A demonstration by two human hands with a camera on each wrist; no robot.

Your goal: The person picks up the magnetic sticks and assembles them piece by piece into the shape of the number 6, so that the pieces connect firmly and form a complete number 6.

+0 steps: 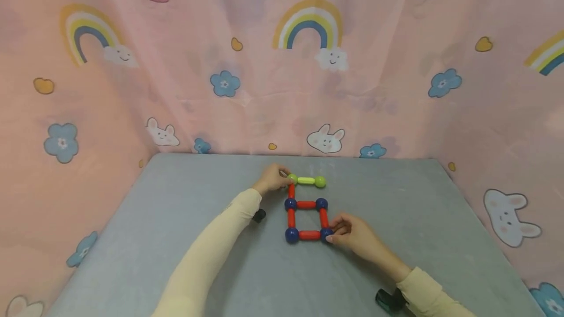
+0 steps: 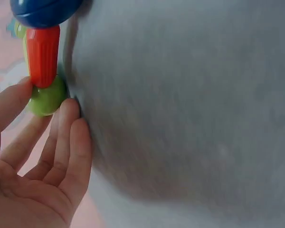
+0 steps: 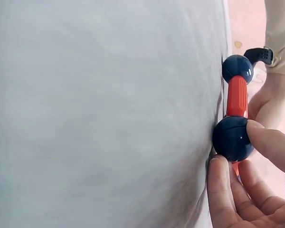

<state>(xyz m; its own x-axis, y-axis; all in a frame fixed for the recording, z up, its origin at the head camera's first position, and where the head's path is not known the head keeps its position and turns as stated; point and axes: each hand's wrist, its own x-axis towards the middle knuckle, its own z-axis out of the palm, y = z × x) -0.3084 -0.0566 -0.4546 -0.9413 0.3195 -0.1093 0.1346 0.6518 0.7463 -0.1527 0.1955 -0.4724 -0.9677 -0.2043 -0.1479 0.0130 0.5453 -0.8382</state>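
Observation:
A flat figure of balls and rods lies on the grey table. Its lower part is a square of red rods point(image 1: 309, 235) joined by dark blue balls point(image 1: 292, 235). From the square's far left corner another red rod point(image 2: 42, 57) runs up to a green ball point(image 2: 48, 99), and a light green rod point(image 1: 306, 180) leads right to a second green ball point(image 1: 320, 181). My left hand point(image 1: 273, 178) pinches the green ball at the upper left corner. With thumb and fingers, my right hand point(image 1: 356, 235) holds the near right blue ball point(image 3: 233, 138).
The grey tabletop point(image 1: 423, 219) spreads around the figure. Behind it and at both sides hangs a pink printed curtain point(image 1: 264, 101). Dark straps with wrist devices point(image 1: 389, 301) sit at the cuffs of the cream sleeves point(image 1: 211, 243).

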